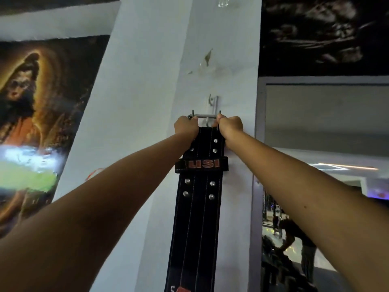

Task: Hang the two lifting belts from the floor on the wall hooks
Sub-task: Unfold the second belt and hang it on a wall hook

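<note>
Lifting belt (pixel 199 186) hangs long-axis vertical down the white pillar (pixel 147 91). Head view: my left hand (pixel 186 125) and right hand (pixel 230 123) each clench a buckle (pixel 205 116) end, buckle bar level at the wall hook (pixel 212 106), just below its upper prong. Neither hand nearer.

A black, white-stitched lifting belt (pixel 197 199) with silver rivets hangs straight down the wall, its metal buckle (pixel 206 116) at the wall hook (pixel 212 104).

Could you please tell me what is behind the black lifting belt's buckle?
Behind the buckle of the black lifting belt a metal wall hook shows on the white wall. Both hands hide whether the buckle has caught.
</note>
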Demonstrator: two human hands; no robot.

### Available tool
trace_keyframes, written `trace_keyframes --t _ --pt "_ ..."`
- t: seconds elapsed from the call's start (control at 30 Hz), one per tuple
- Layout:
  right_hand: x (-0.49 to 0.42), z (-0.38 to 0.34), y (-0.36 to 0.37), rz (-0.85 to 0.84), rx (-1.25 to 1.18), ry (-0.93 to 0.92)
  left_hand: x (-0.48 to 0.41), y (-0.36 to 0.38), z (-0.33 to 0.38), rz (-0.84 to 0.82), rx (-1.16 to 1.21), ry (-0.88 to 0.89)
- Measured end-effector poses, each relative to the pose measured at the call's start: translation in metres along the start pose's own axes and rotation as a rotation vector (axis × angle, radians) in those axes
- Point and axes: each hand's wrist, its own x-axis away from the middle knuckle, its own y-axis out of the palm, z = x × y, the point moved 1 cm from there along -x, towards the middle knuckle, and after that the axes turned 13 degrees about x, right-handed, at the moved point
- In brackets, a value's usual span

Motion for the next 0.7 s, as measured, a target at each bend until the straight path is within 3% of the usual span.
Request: trace_keyframes --t 0.3,0.47,0.57,0.7 --pt "0.013 0.018 0.005 0.172 0.032 -0.120 0.016 -0.012 -0.031 0.019 -0.206 0.192" --pt "0.037 0.022 0.003 0.315 0.367 -0.284 0.028 -0.025 -0.038 -0.071 -0.354 0.320" --pt "0.058 0.038 -0.005 0.242 0.439 -0.334 0.040 -0.041 -0.038 -0.168 -0.378 0.355" --pt "0.117 0.082 -0.005 0.177 0.400 -0.546 0.068 -0.065 -0.053 -0.266 -0.354 0.501"
